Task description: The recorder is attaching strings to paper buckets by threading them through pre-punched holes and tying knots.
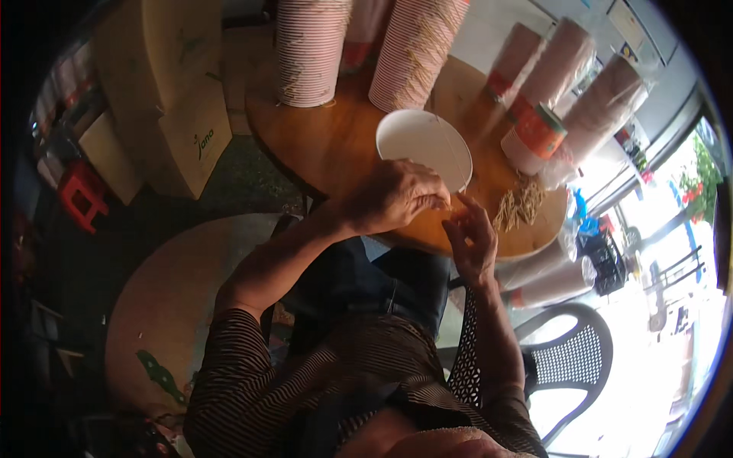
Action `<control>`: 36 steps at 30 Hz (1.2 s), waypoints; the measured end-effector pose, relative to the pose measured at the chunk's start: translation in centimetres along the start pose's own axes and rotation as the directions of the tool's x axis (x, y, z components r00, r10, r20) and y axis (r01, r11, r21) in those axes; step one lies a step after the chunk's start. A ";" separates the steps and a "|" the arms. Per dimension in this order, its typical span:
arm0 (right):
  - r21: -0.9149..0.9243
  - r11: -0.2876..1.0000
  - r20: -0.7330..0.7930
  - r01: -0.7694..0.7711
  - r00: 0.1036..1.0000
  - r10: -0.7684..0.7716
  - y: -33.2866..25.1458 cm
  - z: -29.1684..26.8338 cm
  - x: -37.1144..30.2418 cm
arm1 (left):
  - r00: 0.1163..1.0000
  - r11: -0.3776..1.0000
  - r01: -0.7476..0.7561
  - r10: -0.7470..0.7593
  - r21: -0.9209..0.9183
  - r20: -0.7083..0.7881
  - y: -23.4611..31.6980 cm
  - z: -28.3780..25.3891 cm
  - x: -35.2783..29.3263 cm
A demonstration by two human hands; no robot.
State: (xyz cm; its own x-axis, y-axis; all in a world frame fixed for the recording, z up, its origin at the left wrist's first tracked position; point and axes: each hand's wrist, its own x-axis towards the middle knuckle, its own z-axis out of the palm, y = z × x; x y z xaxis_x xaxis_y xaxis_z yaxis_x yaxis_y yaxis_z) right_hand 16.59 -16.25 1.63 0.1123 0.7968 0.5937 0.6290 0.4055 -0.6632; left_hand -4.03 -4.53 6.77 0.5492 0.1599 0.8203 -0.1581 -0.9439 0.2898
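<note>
On the round wooden table a white paper tub (418, 143) lies tilted, its wide pale face toward me. My left hand (405, 195) is at its near edge, fingers bent and pinched together around something I cannot make out. Just to the right, my right hand (473, 235) is curved with the thumb apart from the fingers; its fingertips come close to the left ones. A thin pale strand seems to run by the tub's lower right rim. Beside my right hand lies a heap of tan twine pieces (521, 204).
Two tall stacks of pink-striped paper tubs, the left stack (311, 57) and the right stack (418, 57), stand at the table's far side with strings hanging. Plastic-wrapped stacks (553, 65) and an orange-banded tub (538, 137) are right. A dark chair (569, 359) and cardboard boxes (179, 130) flank me.
</note>
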 end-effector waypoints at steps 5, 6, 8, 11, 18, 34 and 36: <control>0.061 0.998 -0.035 -0.016 0.999 0.018 0.2 0.3 -0.6 | 0.996 0.995 0.073 -0.069 -0.073 0.060 0.7 0.0 0.2; 0.074 0.997 -0.049 -0.017 0.999 0.021 0.4 0.3 -0.7 | 0.995 0.995 0.072 -0.067 -0.070 0.070 0.8 0.1 0.3; 0.069 0.996 -0.058 -0.054 0.997 0.058 0.1 0.3 -0.7 | 0.995 0.996 0.071 -0.066 -0.059 0.070 1.0 0.2 0.3; 0.100 0.994 -0.061 -0.037 0.997 0.044 -0.1 0.6 -0.6 | 0.996 0.998 0.053 -0.052 -0.017 0.077 1.0 0.1 0.3; 0.107 0.994 -0.087 -0.028 0.996 0.037 0.0 0.4 -0.4 | 0.995 0.993 0.086 -0.081 -0.077 0.061 1.1 -0.2 0.3; 0.091 0.995 -0.082 -0.048 0.995 0.056 0.2 0.4 -0.1 | 0.992 0.987 0.107 -0.097 -0.120 0.081 1.5 -0.6 0.7; 0.096 0.994 -0.083 -0.043 0.995 0.051 0.2 0.5 -0.2 | 0.990 0.984 0.120 -0.109 -0.134 0.089 1.6 -0.5 0.5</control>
State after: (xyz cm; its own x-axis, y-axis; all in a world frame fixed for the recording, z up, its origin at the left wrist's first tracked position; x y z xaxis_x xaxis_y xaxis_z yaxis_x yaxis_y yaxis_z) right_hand 16.33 -16.13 1.11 0.2077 0.7764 0.5950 0.5472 0.4120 -0.7286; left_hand -4.48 -5.80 7.88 0.6340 0.2350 0.7368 -0.1996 -0.8707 0.4495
